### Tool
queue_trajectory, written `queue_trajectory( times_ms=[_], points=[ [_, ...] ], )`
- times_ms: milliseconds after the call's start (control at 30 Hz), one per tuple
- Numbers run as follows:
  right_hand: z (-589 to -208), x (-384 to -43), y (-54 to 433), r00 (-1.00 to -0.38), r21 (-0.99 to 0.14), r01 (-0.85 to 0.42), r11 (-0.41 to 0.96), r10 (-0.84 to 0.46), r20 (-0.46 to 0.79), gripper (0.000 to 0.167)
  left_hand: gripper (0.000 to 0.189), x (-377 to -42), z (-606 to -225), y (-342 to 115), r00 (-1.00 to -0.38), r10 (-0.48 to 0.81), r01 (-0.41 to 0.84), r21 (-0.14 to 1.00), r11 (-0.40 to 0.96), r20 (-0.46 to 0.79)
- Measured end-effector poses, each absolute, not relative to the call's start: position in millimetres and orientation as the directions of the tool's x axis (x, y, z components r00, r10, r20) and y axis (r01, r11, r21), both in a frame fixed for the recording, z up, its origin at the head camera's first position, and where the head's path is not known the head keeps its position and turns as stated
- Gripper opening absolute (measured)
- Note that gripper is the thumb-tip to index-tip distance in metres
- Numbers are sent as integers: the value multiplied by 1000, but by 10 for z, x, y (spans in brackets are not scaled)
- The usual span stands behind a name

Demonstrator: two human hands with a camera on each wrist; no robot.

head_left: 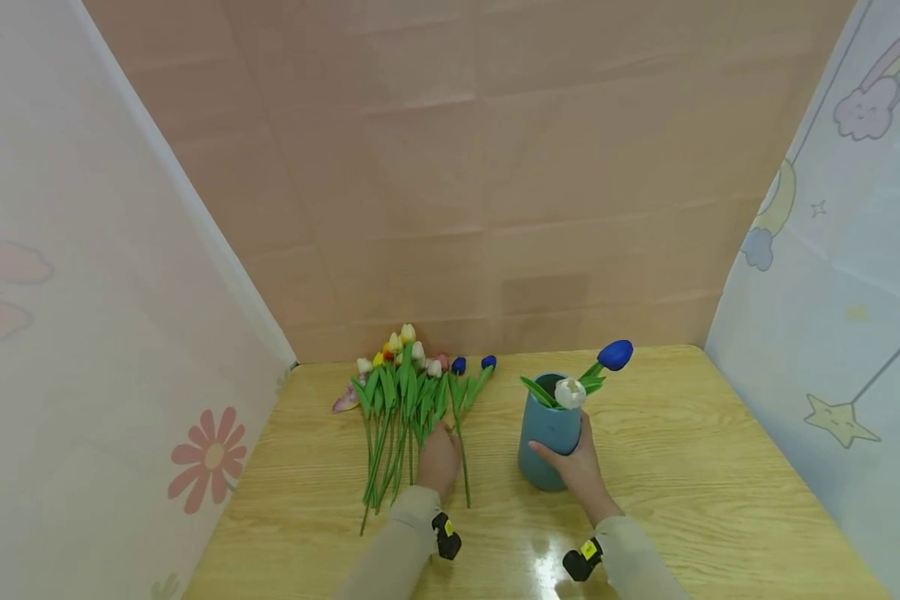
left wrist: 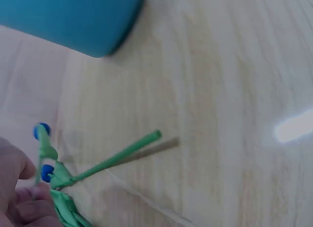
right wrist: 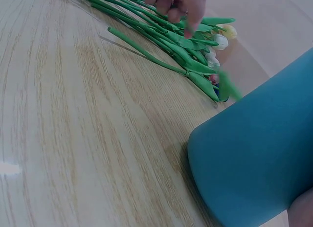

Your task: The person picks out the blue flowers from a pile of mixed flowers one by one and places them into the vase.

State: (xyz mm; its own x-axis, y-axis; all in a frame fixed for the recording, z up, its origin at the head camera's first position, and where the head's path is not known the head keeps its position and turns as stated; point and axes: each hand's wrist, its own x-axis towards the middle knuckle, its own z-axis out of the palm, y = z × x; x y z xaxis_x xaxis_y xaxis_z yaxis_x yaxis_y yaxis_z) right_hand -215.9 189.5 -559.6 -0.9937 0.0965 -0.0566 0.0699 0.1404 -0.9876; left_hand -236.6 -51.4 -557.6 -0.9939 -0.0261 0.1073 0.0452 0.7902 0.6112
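Note:
My left hand (head_left: 440, 460) is at the right side of a spread of artificial tulips (head_left: 401, 400). In the left wrist view, its thumb and fingers pinch the thin green stem of a blue tulip (left wrist: 43, 131). Beside it another blue tulip (head_left: 459, 366) lies with its stem on the table. My right hand (head_left: 581, 467) grips a blue vase (head_left: 543, 450) from the right, thumb across the front. Inside the vase stand a white tulip (head_left: 570, 392) and a blue tulip (head_left: 615, 355), which leans out to the right. Their lower stems are hidden in the vase.
The light wooden table (head_left: 690, 500) meets a brown backdrop (head_left: 495, 208) behind the flowers. Printed white sheets hang at the left (head_left: 120, 333) and right (head_left: 832, 292). A pinkish-purple flower (head_left: 345, 401) lies at the left edge of the tulips.

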Motion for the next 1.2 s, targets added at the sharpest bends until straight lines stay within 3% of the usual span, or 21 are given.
queue_trajectory(
  times_ms=[200, 367, 500, 600, 733, 833, 967, 1200],
  points=[
    [-5498, -2129, 1889, -993, -988, 95, 125, 80, -86, 103, 32, -2381, -5461, -604, -981, -106, 63, 785, 616, 161],
    [-5332, -2060, 1863, -993, -987, 96, 125, 76, -87, 103, 29, -2376, -5415, -629, -974, -90, 166, 926, 339, 207],
    [-5484, -2125, 1890, -994, -987, 83, 137, 81, -72, 104, 24, -2369, -5343, -606, -963, -69, 256, 963, 87, 262],
    [-5580, -2166, 1900, -994, -987, 73, 142, 88, -61, 104, 26, -2370, -5227, -580, -938, -94, 331, 943, 25, 332],
    [-5577, -2163, 1898, -994, -988, 71, 140, 88, -59, 104, 37, -2361, -5047, -558, -904, -139, 408, 913, -1, 404],
    [-5517, -2138, 1894, -994, -989, 76, 127, 82, -66, 103, 46, -2326, -4943, -553, -919, -130, 376, 927, -3, 372],
    [-5375, -2065, 1864, -995, -992, 72, 108, 75, -64, 102, 36, -2279, -4848, -535, -935, -126, 329, 943, 45, 332],
    [-5282, -2013, 1828, -995, -992, 75, 106, 76, -67, 102, 29, -2202, -4654, -488, -899, -132, 409, 908, 89, 417]
  ],
)
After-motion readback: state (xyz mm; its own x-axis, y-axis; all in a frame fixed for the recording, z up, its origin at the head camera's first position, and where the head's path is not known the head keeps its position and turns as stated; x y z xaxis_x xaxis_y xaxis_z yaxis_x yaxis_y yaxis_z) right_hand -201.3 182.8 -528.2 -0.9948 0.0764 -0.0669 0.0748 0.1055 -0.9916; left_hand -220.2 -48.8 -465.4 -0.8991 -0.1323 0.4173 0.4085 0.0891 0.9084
